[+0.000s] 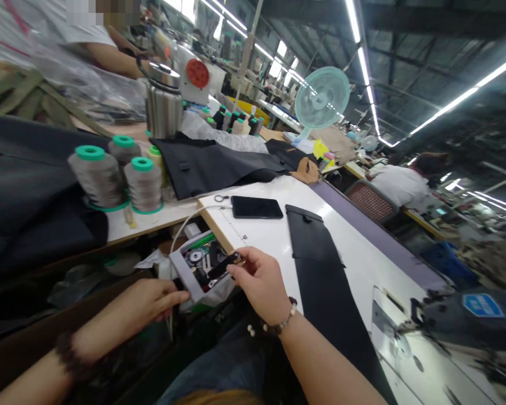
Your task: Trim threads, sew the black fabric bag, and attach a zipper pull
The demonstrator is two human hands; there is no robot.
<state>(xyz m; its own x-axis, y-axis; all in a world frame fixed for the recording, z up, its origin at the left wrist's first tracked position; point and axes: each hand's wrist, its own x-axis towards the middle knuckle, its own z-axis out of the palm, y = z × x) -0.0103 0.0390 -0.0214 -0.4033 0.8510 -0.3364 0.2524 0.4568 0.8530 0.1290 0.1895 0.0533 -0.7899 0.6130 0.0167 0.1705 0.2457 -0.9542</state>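
A small open box with a pale rim juts out below the table's edge, filled with small metal and dark parts. My left hand grips its near left corner, thumb at the rim. Over the box's right side, my right hand pinches a slim black piece between thumb and fingers; its exact kind I cannot make out. A black phone with a white cable lies on the white tabletop just beyond. Right of it, a long black fabric panel stretches toward me.
Cones of grey thread and a steel bottle stand at the left. Dark fabric lies behind the phone. A sewing machine occupies the right. Farther back are a green fan and a seated person; another person's arm shows upper left.
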